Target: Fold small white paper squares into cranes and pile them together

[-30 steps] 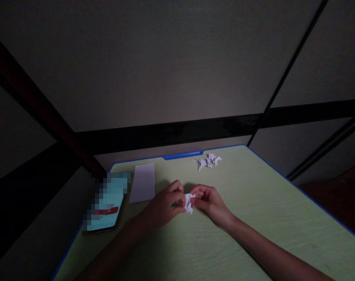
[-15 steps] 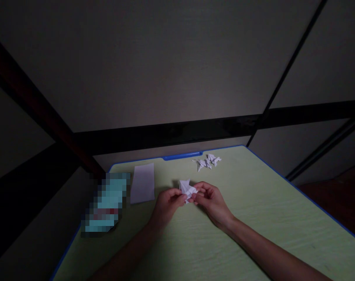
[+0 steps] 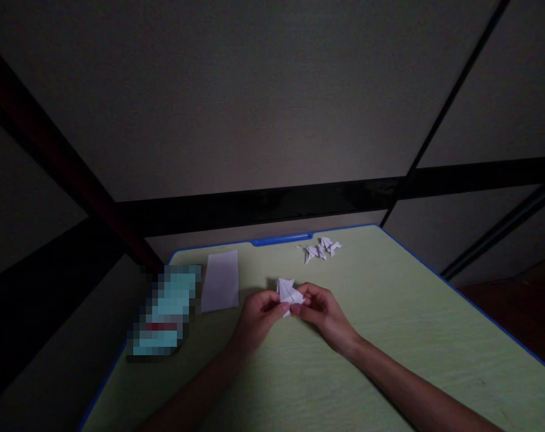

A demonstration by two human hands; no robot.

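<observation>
Both hands meet over the middle of a pale green table with a blue rim. My left hand and my right hand each pinch a small folded white paper figure between fingertips, holding it just above the surface with its pointed part standing upward. The room is dim and the folds are hard to read.
A flat white sheet of paper lies left of the hands. A phone with a lit, blurred screen rests at the table's left edge. Several small folded white paper pieces sit near the far edge. A wall rises behind the table.
The paper figure has been turned and lifted from a crumpled-looking bundle low between the hands to a shape pointing upward. Both hands shifted slightly toward the far edge and stayed pinched on it.
</observation>
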